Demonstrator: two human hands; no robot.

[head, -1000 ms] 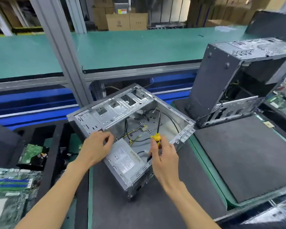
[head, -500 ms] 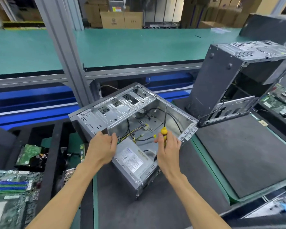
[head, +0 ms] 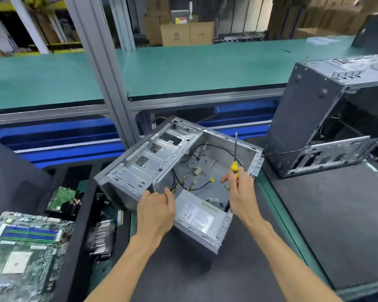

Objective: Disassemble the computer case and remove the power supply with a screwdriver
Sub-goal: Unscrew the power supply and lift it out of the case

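Open grey steel computer case (head: 162, 158), side panel off, lying tilted on the dark mat of the table (head: 347, 225). The grey box-shaped power supply with white label (head: 200, 215) sits in the case's near corner, its yellow-and-black cable bundle (head: 184, 177) loose inside. The left hand (head: 156, 211) curls over the case's near edge, steadying it. The right hand (head: 241, 188) grips the yellow-handled screwdriver (head: 235, 158), shaft pointing up, clear of any screw. Step judged: freeing the power supply. The next move probably calls for turning the tip down onto a mounting screw, or lifting the unit if it is already loose.
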